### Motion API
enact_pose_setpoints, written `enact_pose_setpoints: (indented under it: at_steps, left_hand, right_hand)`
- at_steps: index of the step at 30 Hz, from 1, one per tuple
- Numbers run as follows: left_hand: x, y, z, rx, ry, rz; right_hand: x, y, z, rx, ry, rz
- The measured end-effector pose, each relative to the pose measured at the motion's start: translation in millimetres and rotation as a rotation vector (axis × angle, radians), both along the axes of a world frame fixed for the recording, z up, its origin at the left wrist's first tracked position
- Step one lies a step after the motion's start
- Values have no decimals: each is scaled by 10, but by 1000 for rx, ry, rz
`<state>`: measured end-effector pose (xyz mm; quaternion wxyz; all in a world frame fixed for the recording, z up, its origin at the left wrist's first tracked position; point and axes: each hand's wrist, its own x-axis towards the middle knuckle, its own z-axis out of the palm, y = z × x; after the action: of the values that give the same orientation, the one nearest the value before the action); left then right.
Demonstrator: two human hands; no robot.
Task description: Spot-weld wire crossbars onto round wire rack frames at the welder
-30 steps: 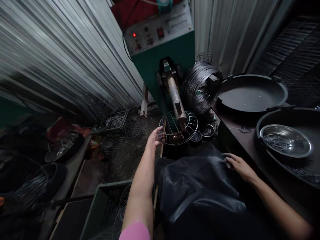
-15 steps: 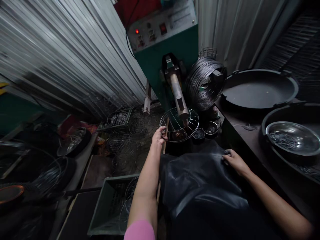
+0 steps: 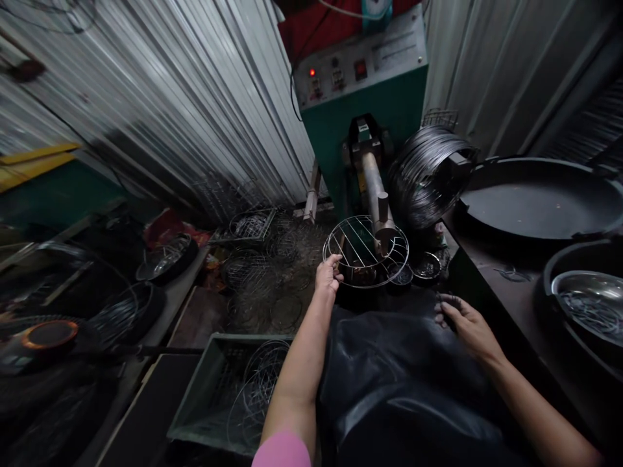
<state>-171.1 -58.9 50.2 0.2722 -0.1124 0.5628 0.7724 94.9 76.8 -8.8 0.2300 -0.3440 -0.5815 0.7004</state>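
Observation:
My left hand [image 3: 329, 275] is closed on the near left rim of a round wire rack [image 3: 359, 287], which has parallel wires across it and curved wires at its right. The rack sits around the lower end of the metal arm [image 3: 378, 198] of a green spot-welding machine [image 3: 363, 104]; whether the two touch I cannot tell. To the right, my right hand [image 3: 462, 321] hovers over the black apron [image 3: 389, 363] with its fingers curled together. Dark fingertips hide what it holds, if anything. Small dishes of metal parts, one of them a round bowl [image 3: 427, 265], stand just beyond.
A large wire coil [image 3: 431, 175] hangs beside the machine. Black pans [image 3: 540, 194] and a steel bowl [image 3: 596, 285] of wire pieces stand at right. A green crate [image 3: 195, 405] holds wire rounds at lower left, with more wire racks [image 3: 248, 272] on the floor behind it.
The view has swung left, so the scene sits further right. My left hand keeps its grip on the rack, whose crosswires now look turned. My right hand stays over the apron, fingers curled.

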Motion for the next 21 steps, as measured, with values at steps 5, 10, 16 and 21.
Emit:
enact_pose_setpoints:
  at_steps: [5,10,16,21]
  left_hand:
    - [120,80,-19,-29,35,73]
    - [186,126,-37,35,73,87]
    - [210,135,-69,49,120,121]
    - [300,104,-110,43,96,179]
  right_hand:
    - [-630,-186,439,159,193,82]
    - [-999,-291,382,363,51,240]
    - [-1071,-274,330,398,-5,207]
    - [-1058,-316,365,370,17,171]
